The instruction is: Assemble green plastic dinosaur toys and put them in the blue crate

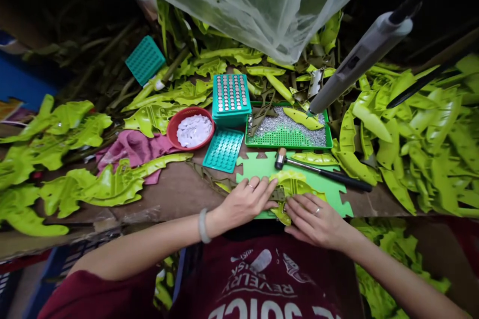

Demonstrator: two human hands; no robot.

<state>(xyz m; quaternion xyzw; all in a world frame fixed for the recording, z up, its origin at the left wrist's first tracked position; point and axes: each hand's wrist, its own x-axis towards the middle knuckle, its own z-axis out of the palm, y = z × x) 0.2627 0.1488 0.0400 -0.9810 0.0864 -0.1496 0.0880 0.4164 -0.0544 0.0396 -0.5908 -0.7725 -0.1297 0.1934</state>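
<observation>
My left hand (245, 203) presses its closed fingers on a dark olive plastic piece (277, 193), which lies against a yellow-green plastic shell part (294, 183). The fingers of my right hand (316, 222) are together on the near right side of that yellow-green part; the thumb is partly hidden. Both pieces rest on a green foam mat (249, 162) with jigsaw edges. Just beyond my hands, a small mallet (318, 168) with a black handle lies across the mat, beside another slim yellow-green piece (314, 158).
A green tray (288, 142) of small metal parts stands behind the mat, under a hanging grey electric screwdriver (361, 62). Left of it are a teal box of round discs (232, 102), a teal tray (223, 149) and a red bowl (172, 132). Yellow-green part piles (445, 144) flank both sides.
</observation>
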